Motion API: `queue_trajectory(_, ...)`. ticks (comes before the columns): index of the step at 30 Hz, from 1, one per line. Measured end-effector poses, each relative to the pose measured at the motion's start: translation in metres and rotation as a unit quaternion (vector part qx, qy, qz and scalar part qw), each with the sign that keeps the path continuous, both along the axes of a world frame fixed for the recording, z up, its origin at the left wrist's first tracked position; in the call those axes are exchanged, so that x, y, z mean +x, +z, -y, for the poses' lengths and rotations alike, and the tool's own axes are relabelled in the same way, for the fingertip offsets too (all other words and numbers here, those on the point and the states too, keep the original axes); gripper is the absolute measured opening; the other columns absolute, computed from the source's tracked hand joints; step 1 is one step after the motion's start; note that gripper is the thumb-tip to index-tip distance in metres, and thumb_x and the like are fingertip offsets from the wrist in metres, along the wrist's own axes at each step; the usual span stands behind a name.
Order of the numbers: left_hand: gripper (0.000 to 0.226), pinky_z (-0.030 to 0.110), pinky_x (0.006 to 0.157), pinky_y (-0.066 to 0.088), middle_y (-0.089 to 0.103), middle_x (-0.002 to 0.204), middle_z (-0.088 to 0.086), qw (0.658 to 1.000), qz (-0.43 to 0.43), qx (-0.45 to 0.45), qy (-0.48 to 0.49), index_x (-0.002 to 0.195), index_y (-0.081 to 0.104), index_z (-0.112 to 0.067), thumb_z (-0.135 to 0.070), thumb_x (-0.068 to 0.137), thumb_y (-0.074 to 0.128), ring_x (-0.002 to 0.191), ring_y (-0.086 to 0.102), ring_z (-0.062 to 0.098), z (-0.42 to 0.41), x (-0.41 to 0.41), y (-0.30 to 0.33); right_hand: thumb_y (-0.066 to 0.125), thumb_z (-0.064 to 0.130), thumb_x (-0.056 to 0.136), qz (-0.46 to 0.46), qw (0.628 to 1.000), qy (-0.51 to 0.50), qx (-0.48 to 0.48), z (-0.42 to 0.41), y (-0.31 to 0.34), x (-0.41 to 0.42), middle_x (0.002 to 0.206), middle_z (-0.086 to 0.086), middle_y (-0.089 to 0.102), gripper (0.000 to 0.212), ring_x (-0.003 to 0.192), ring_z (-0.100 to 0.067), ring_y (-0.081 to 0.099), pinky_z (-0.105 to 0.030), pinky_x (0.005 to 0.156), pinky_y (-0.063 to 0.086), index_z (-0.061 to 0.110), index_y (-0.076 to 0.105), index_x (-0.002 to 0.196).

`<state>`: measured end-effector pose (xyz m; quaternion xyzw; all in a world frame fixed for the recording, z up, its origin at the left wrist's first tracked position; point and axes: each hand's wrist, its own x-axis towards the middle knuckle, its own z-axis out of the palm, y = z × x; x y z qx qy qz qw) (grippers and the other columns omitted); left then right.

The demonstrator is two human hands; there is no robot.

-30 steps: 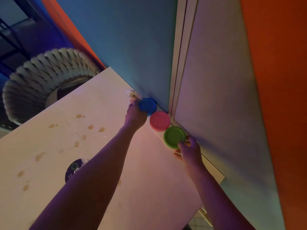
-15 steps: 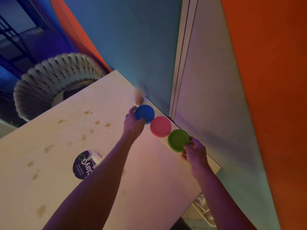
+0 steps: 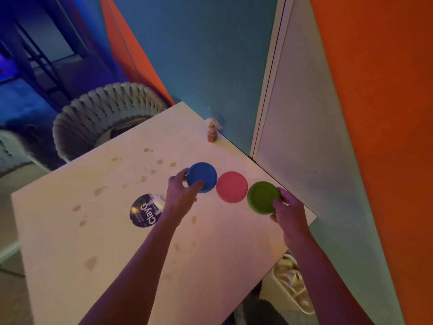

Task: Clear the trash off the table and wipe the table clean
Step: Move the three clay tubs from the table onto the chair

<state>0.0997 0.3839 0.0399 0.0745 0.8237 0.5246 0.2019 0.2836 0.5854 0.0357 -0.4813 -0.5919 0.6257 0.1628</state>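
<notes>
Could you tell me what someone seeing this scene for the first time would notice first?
Three bright round lids sit in a row near the table's wall side: the blue lid, the pink lid and the green lid. The left hand grips the blue one and the right hand the green one. Brownish stains dot the tabletop around a dark round label.

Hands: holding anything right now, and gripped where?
Left hand grips the blue tub by its near-left rim; right hand grips the green tub by its right rim.
</notes>
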Motion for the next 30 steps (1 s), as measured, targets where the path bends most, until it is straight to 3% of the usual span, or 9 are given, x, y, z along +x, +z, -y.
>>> queue_trajectory(4, 0.075, 0.034, 0.07, 0.061, 0.053, 0.124, 0.004, 0.999, -0.025, -0.011, 0.018, 0.139, 0.055, -0.022, -0.053, 0.072, 0.067, 0.094, 0.065, 0.017, 0.031, 0.028, 0.011, 0.058, 0.004, 0.093, -0.039, 0.999, -0.018, -0.02, 0.016, 0.009, 0.01, 0.127, -0.01, 0.061, 0.042, 0.104, -0.024, 0.059, -0.032, 0.072, 0.049, 0.016, 0.06, 0.134)
queue_trajectory(8, 0.067, 0.024, 0.067, 0.05, 0.062, 0.117, 0.004, 0.998, -0.053, -0.008, 0.041, 0.131, 0.062, -0.027, -0.059, 0.072, 0.063, 0.091, 0.066, 0.011, 0.062, 0.058, 0.018, 0.066, 0.003, 0.089, -0.071, 0.993, -0.035, -0.087, 0.032, 0.016, 0.019, 0.122, -0.011, 0.066, 0.043, 0.103, -0.021, 0.059, -0.028, 0.072, 0.047, 0.015, 0.062, 0.131)
queue_trajectory(11, 0.064, 0.023, 0.075, 0.049, 0.059, 0.125, 0.001, 0.995, -0.066, 0.023, 0.068, 0.129, 0.063, -0.028, -0.06, 0.073, 0.062, 0.101, 0.063, 0.01, 0.08, 0.085, 0.022, 0.069, 0.001, 0.086, -0.089, 0.987, -0.036, -0.13, 0.043, 0.025, 0.029, 0.118, -0.011, 0.067, 0.045, 0.1, -0.02, 0.06, -0.027, 0.071, 0.046, 0.013, 0.064, 0.129)
queue_trajectory(16, 0.065, 0.037, 0.097, 0.049, 0.056, 0.136, -0.008, 0.989, -0.045, 0.074, 0.121, 0.134, 0.054, -0.038, -0.06, 0.074, 0.065, 0.122, 0.056, 0.014, 0.109, 0.134, 0.027, 0.072, 0.0, 0.083, -0.105, 0.979, 0.0, -0.178, 0.062, 0.033, 0.054, 0.105, -0.011, 0.067, 0.045, 0.087, -0.018, 0.058, -0.027, 0.065, 0.046, 0.013, 0.067, 0.126)
queue_trajectory(20, 0.063, 0.034, 0.084, 0.049, 0.065, 0.124, -0.015, 0.985, -0.019, 0.107, 0.133, 0.138, 0.048, -0.041, -0.055, 0.079, 0.066, 0.114, 0.064, 0.014, 0.13, 0.173, 0.037, 0.072, -0.001, 0.082, -0.126, 0.971, 0.03, -0.202, 0.08, 0.038, 0.079, 0.103, -0.011, 0.068, 0.046, 0.084, -0.018, 0.057, -0.026, 0.065, 0.046, 0.013, 0.068, 0.125)
queue_trajectory(23, 0.06, 0.043, 0.092, 0.054, 0.065, 0.109, -0.03, 0.982, -0.017, 0.123, 0.143, 0.139, 0.046, -0.04, -0.048, 0.082, 0.065, 0.106, 0.067, 0.009, 0.147, 0.202, 0.045, 0.072, 0.0, 0.083, -0.149, 0.967, 0.049, -0.201, 0.1, 0.041, 0.1, 0.103, -0.01, 0.069, 0.043, 0.082, -0.016, 0.058, -0.026, 0.067, 0.047, 0.012, 0.067, 0.125)
queue_trajectory(26, 0.058, 0.052, 0.093, 0.056, 0.064, 0.113, -0.025, 0.978, -0.016, 0.131, 0.16, 0.137, 0.046, -0.041, -0.048, 0.083, 0.066, 0.103, 0.067, 0.011, 0.166, 0.221, 0.046, 0.075, 0.007, 0.084, -0.143, 0.974, 0.056, -0.163, 0.122, 0.04, 0.111, 0.106, -0.005, 0.071, 0.041, 0.087, -0.014, 0.061, -0.026, 0.07, 0.047, 0.014, 0.068, 0.124)
queue_trajectory(30, 0.059, 0.048, 0.091, 0.057, 0.06, 0.125, -0.017, 0.97, -0.016, 0.143, 0.197, 0.139, 0.043, -0.044, -0.052, 0.084, 0.063, 0.106, 0.065, 0.007, 0.198, 0.244, 0.05, 0.076, 0.018, 0.085, -0.134, 0.982, 0.078, -0.112, 0.16, 0.043, 0.113, 0.105, 0.005, 0.072, 0.041, 0.091, -0.007, 0.061, -0.027, 0.077, 0.045, 0.018, 0.068, 0.125)
